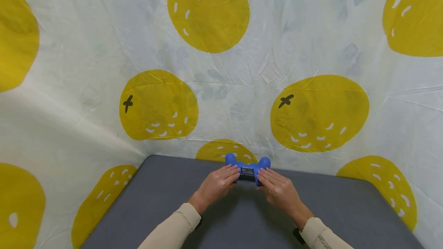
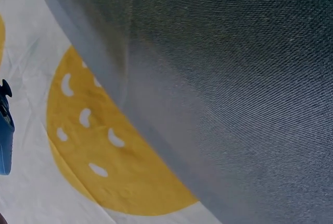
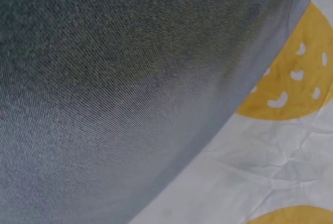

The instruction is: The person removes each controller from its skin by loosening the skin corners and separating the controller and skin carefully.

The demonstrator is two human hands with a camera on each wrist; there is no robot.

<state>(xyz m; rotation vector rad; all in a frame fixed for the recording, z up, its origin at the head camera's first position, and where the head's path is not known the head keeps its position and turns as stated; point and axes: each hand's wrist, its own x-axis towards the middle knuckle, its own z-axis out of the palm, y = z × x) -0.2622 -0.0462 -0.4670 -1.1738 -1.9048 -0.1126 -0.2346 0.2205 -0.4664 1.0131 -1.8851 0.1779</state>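
Note:
A blue game controller (image 1: 247, 171) is held in both hands over the far part of the grey table, its two grips pointing away. Its underside, with a dark label, faces the head view. My left hand (image 1: 217, 181) grips its left side, fingers lying over the back and the thumb hidden beneath. On the other side my right hand (image 1: 279, 188) grips it likewise. Only a sliver of the controller (image 2: 5, 146), with a dark thumbstick, shows at the left edge of the left wrist view. Neither the right hand nor the controller appears in the right wrist view.
The grey table (image 1: 166, 187) has rounded far corners. A white cloth (image 1: 235, 107) printed with large yellow fruit hangs behind it and along both sides, close to the table's edge. Soft shadows of the hands fall on the tabletop.

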